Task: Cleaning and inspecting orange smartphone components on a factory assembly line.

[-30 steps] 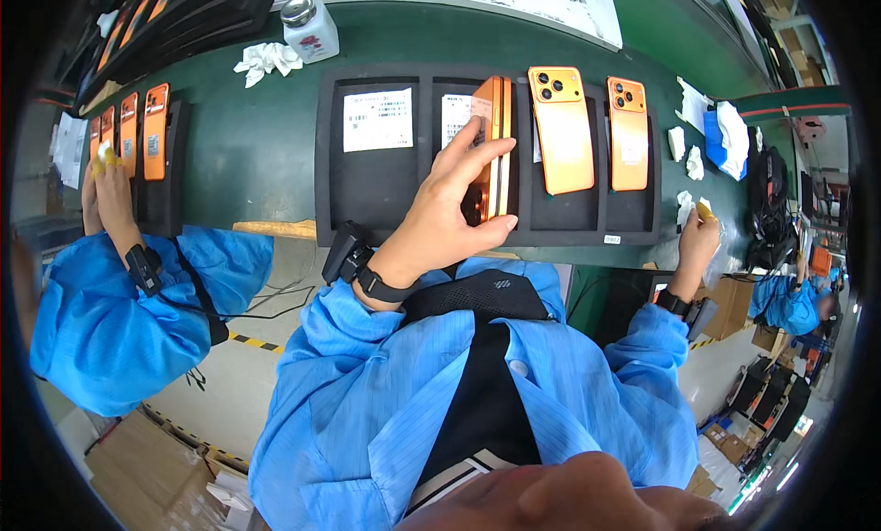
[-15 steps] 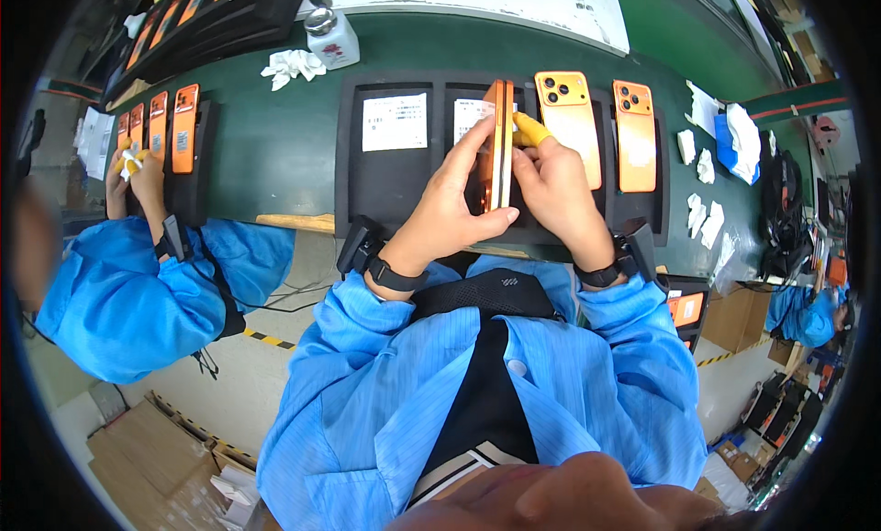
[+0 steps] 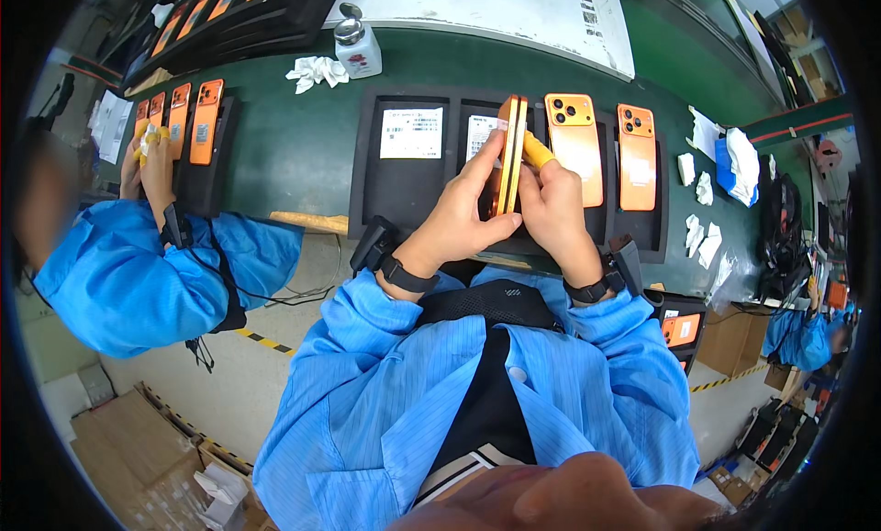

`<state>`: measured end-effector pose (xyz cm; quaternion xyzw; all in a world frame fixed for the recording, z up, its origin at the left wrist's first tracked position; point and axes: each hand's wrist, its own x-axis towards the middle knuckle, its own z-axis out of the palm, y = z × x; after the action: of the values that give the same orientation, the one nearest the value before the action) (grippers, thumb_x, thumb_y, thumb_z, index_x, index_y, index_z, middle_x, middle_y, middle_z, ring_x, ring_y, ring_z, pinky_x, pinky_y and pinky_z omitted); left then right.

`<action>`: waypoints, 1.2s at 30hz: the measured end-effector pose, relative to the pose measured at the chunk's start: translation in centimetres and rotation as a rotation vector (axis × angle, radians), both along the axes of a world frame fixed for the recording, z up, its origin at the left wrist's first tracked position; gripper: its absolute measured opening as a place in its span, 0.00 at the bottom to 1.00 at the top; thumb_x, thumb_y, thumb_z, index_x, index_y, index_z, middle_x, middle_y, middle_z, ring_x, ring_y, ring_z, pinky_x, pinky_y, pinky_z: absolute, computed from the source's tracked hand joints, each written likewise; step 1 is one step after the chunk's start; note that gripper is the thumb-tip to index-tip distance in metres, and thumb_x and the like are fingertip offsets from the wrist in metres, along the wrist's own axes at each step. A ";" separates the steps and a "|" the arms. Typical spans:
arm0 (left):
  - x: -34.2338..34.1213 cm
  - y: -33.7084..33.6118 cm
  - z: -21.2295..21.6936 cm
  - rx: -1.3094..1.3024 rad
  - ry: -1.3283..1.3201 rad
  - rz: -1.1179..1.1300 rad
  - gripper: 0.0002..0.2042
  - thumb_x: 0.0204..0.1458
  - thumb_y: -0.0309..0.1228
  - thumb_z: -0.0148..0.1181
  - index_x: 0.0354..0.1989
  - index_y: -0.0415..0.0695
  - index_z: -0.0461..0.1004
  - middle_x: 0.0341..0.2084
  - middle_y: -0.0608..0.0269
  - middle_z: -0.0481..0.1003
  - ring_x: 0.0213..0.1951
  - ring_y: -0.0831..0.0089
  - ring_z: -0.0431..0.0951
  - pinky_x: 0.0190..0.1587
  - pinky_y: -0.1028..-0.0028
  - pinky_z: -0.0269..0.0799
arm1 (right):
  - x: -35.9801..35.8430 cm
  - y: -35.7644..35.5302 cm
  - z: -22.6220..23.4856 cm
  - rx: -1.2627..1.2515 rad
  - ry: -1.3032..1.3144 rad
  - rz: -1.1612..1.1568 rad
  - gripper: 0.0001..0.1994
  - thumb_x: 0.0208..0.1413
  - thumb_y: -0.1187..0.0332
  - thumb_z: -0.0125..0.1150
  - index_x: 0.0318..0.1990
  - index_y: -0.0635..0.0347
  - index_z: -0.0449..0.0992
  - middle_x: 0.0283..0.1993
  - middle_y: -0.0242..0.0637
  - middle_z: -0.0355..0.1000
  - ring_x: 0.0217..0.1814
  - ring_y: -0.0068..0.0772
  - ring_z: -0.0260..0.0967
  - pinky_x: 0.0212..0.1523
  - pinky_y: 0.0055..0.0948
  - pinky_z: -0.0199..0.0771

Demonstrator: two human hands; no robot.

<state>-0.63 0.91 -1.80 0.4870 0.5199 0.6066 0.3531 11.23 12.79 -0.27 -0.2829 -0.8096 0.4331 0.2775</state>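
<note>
Phone (image 3: 513,155) gripped by left hand (image 3: 463,214); hold by right hand (image 3: 556,210) unclear.
Tray (image 3: 404,190) bordered by open tabletop (image 3: 294,155), crowded rightward by orange phones (image 3: 637,164).

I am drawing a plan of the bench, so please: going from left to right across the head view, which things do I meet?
Left phones, bottle, left label, held device, rightmost tray phone, blue packet.

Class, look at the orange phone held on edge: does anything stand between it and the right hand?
Nothing visible does: the yellow finger cover on the right hand is at the orange phone, and the left hand holds it from the other side, clear of that path. Anything behind the cover would be hidden.
</note>
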 end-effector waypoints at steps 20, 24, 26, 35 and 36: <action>0.8 0.0 3.6 0.260 -0.043 -0.018 0.48 0.39 0.16 0.52 0.76 0.36 0.42 0.76 0.45 0.41 0.77 0.58 0.42 0.73 0.65 0.48 | 0.8 -1.9 3.1 -0.181 0.499 0.103 0.16 0.64 0.85 0.46 0.58 0.70 0.67 0.56 0.46 0.73 0.58 0.33 0.73 0.59 0.31 0.72; 1.2 -0.4 3.5 0.271 -0.076 -0.009 0.47 0.39 0.15 0.52 0.75 0.35 0.46 0.75 0.45 0.44 0.77 0.57 0.42 0.75 0.62 0.43 | 0.9 -2.5 2.7 -0.164 0.597 0.071 0.16 0.65 0.84 0.47 0.59 0.73 0.68 0.55 0.49 0.76 0.57 0.35 0.75 0.55 0.32 0.77; 1.3 -0.6 3.4 0.269 -0.073 -0.008 0.46 0.39 0.15 0.52 0.75 0.35 0.47 0.75 0.45 0.45 0.77 0.56 0.43 0.75 0.61 0.42 | 1.1 -2.7 2.0 -0.142 0.595 0.051 0.17 0.64 0.84 0.47 0.60 0.73 0.67 0.56 0.49 0.75 0.58 0.37 0.75 0.57 0.33 0.77; 1.3 -0.6 3.8 0.268 -0.023 0.025 0.42 0.44 0.15 0.56 0.73 0.33 0.50 0.74 0.45 0.47 0.76 0.55 0.45 0.73 0.52 0.49 | 1.1 -2.3 1.7 -0.091 0.568 0.032 0.21 0.62 0.85 0.50 0.64 0.71 0.67 0.56 0.50 0.76 0.61 0.39 0.74 0.59 0.32 0.75; 1.3 -0.5 3.8 0.246 -0.040 0.034 0.40 0.48 0.17 0.59 0.73 0.34 0.51 0.74 0.46 0.48 0.76 0.56 0.46 0.73 0.53 0.51 | 1.2 -2.3 1.6 -0.089 0.559 0.028 0.21 0.62 0.85 0.51 0.63 0.70 0.68 0.55 0.50 0.76 0.59 0.38 0.75 0.58 0.31 0.75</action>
<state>0.67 0.42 2.00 0.5054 0.4426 0.6814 0.2906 12.41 10.52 1.37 -0.1533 -0.6857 0.5333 0.4710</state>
